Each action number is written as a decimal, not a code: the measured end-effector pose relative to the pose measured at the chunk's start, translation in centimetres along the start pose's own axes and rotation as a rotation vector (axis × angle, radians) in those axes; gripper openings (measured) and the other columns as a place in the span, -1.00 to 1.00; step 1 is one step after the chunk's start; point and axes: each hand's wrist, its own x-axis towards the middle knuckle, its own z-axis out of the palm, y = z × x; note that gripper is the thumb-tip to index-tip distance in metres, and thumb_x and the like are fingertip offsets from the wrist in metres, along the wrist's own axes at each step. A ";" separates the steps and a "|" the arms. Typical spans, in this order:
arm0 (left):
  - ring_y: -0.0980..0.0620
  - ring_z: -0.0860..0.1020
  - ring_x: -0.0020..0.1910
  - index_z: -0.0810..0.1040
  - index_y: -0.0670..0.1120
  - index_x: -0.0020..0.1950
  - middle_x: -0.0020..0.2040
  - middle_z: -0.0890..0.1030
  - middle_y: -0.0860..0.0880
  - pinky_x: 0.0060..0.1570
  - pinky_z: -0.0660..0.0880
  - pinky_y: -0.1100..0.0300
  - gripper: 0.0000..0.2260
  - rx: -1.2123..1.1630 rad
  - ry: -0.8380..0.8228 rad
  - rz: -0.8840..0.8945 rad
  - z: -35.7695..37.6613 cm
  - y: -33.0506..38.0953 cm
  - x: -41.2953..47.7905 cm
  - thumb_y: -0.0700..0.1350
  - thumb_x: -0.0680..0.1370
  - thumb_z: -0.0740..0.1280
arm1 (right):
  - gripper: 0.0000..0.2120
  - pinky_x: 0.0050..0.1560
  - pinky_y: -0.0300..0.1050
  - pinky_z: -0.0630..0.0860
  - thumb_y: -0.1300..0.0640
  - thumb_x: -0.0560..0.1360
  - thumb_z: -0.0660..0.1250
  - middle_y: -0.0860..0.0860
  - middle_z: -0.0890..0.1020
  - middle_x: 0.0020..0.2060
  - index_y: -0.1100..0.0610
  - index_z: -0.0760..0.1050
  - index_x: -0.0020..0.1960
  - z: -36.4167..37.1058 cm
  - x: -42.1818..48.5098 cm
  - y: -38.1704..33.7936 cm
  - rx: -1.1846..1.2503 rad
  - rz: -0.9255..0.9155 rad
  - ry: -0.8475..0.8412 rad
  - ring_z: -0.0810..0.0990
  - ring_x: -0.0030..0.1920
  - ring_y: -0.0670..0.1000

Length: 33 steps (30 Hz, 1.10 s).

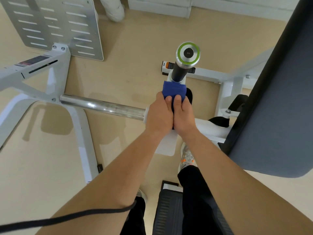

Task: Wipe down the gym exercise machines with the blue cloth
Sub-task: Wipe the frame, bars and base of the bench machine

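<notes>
A blue cloth [174, 91] is wrapped round the upright black handle [179, 72] of a white gym machine, just below the handle's silver end cap with a green ring [188, 52]. My left hand [159, 112] and my right hand [183, 112] sit side by side, both gripping the cloth round the handle, thumbs on top. The part of the handle under the cloth is hidden.
A chrome weight peg [103, 106] juts out at the left of my hands from the white frame [33, 73]. A perforated grey footplate [55, 26] stands at the top left, a dark padded seat back [274, 102] at the right. My shoes and a black step are below.
</notes>
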 end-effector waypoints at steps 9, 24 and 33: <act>0.11 0.45 -0.30 0.42 -0.09 0.03 -0.24 0.50 0.06 -0.27 0.35 0.20 -0.79 -0.069 -0.126 0.124 -0.9 -0.2 2.7 -0.03 0.70 0.07 | -0.72 -0.20 -0.14 0.39 -0.03 0.70 0.02 -0.09 0.51 -0.23 0.12 0.40 0.09 -0.5 1.1 -0.9 -0.183 -0.093 0.016 0.46 -0.29 -0.10; -0.09 0.53 -0.16 0.36 -0.17 0.10 -0.09 0.56 -0.10 -0.11 0.44 0.01 -0.76 0.092 -0.259 0.095 -2.3 -2.3 -1.5 -0.01 0.70 0.05 | -0.80 -0.27 -0.10 0.35 0.01 0.70 0.04 -0.02 0.51 -0.23 0.14 0.25 0.04 -1.2 -3.9 -0.2 -0.302 -0.014 -0.118 0.50 -0.27 -0.03; -0.12 0.56 -0.15 0.35 -0.16 0.19 -0.09 0.59 -0.11 -0.13 0.45 0.02 -0.72 0.109 -0.196 0.195 -1.9 -1.3 1.0 0.01 0.71 0.02 | -0.72 -0.24 -0.18 0.41 0.01 0.70 0.02 -0.05 0.47 -0.23 0.23 0.29 0.16 -1.5 -1.3 -1.1 -0.355 -0.122 -0.072 0.46 -0.28 -0.08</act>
